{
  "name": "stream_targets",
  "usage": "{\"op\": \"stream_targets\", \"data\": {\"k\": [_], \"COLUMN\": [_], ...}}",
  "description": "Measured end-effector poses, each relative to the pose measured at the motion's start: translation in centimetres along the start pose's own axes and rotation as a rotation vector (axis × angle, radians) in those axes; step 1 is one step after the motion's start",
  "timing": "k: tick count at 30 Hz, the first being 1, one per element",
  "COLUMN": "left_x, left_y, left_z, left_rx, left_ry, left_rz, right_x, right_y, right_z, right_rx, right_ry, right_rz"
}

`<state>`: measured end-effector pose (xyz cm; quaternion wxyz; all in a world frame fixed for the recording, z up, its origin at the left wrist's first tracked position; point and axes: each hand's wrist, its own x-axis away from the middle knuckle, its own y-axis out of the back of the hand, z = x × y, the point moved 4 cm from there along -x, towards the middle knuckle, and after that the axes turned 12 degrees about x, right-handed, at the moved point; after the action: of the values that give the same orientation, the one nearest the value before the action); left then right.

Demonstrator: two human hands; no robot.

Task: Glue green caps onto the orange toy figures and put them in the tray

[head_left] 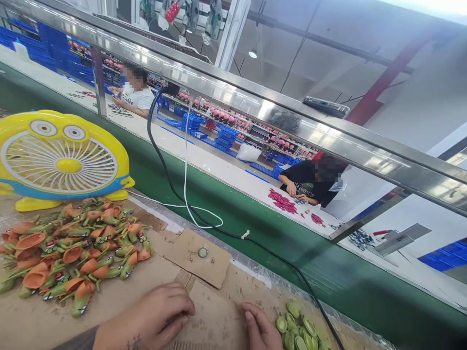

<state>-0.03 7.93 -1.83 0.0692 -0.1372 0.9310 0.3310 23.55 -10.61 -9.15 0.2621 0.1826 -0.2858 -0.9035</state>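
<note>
Orange-and-green pieces (85,291) are heaped left, green ovals (310,326) right; progress, and left hand (155,313) and right hand (263,330) grip, cannot clearly be told.

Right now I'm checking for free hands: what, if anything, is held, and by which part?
Nothing shows in left hand or right hand; the palms are hidden.

Orange-green parts (74,254), heaped left of left hand (151,316); green pieces (299,332), piled beside right hand (260,329).
</note>
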Motion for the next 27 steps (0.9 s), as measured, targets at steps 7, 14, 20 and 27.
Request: {"op": "stream_targets", "data": {"k": [7, 14, 20, 27], "left_x": [-0.2, -0.3, -0.5, -0.7], "left_y": [0.3, 0.4, 0.8, 0.0], "left_z": [0.4, 0.8, 0.6, 1.2], "left_rx": [-0.017, -0.022, -0.048, -0.026], "left_ry": [-0.066, -0.069, -0.107, -0.061], "left_rz": [-0.028, -0.069, -0.112, -0.163], "right_x": [-0.3, -0.1, 0.1, 0.1], "right_y": [0.2, 0.4, 0.6, 0.7], "right_z": [-0.3, 1.2, 2.0, 2.5], "right_rx": [-0.014, -0.034, -0.058, -0.073], "right_ry": [0.009, 0.004, -0.021, -0.025], "right_rz": [0.088, 0.048, 0.015, -0.010]}}
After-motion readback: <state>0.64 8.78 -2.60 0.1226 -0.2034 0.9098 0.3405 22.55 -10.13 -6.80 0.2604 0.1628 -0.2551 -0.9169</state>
